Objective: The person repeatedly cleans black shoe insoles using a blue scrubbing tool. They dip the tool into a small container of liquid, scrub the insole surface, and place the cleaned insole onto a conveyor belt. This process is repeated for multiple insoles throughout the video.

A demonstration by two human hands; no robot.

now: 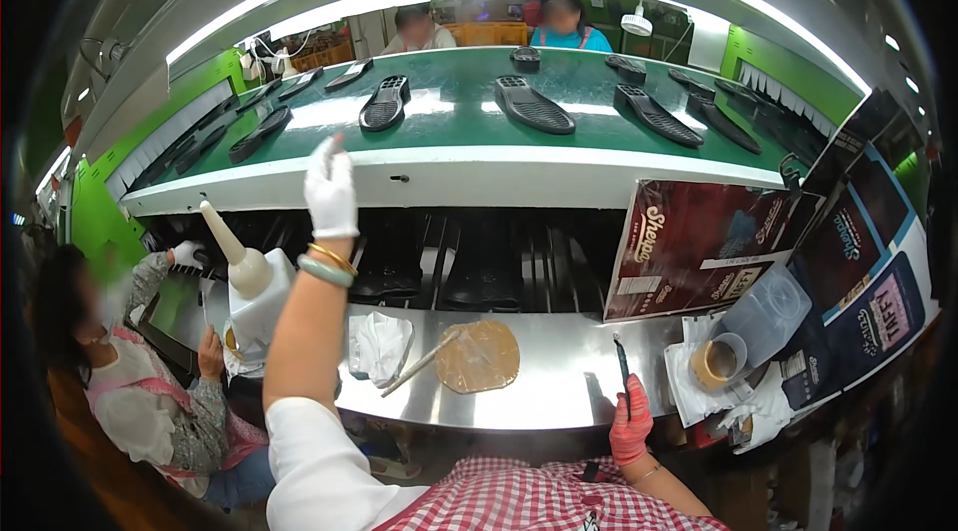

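Note:
My left hand [331, 197], in a white glove, reaches up over the front edge of the green conveyor belt [449, 122]. Its fingers are stretched out and hold nothing. Nearest to it lies a black shoe sole [385, 104], a little beyond the fingertips and to the right. In a red glove, my right hand [631, 426] is closed around a slim black brush [624, 366], which points up above the metal worktop [569, 371]. Between my arms a round tan pad [477, 356] lies on the worktop, with a stick [424, 361] resting at its left edge.
More black soles [534, 105] are spread along the belt. A white bottle with a long nozzle [259, 281] stands left of my arm, a crumpled white cloth [379, 346] to its right. Cardboard [689, 252] and a cup [718, 359] stand right. Co-workers [150, 381] are left and across.

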